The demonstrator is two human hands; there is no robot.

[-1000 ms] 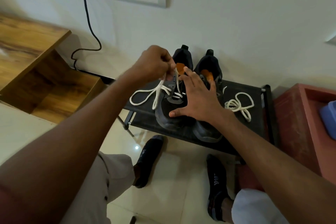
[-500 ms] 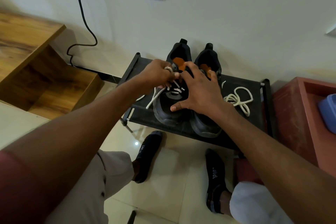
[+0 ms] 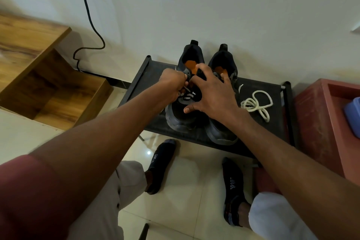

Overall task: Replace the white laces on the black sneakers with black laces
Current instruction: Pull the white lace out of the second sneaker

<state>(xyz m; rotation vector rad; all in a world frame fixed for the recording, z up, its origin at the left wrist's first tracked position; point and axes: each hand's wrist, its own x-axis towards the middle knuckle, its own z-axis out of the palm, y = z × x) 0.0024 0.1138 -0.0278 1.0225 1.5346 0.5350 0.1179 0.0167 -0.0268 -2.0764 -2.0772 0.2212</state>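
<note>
We are partway through unlacing: our left hand (image 3: pixel 172 82) is curled tight around the white lace (image 3: pixel 188 94) of the left sneaker (image 3: pixel 180 115), pinching it near the upper eyelets, while our right hand (image 3: pixel 212 93) lies spread, fingers apart and fairly straight, pressing across both shoes to steady them. The right sneaker (image 3: pixel 222 132) beside it appears already stripped, and its removed lace (image 3: pixel 256 104) lies in a loose coil on the rack (image 3: pixel 253 142), just right of that shoe.

We judge the task to be in its first half; only a few white crossings show on the left sneaker, and no black laces are in view. The next move, as we read it, calls for drawing the pinched lace up and out of its eyelets without dragging the shoe, so the right hand needs to keep its downward hold.

Both sneakers stand upright, side by side and touching, on the low black rack against the wall. Their long axes run from wall to us: heels and pull tabs toward the wall, toes pointing toward our socked feet on the tiled floor (image 3: pixel 185 200).
</note>
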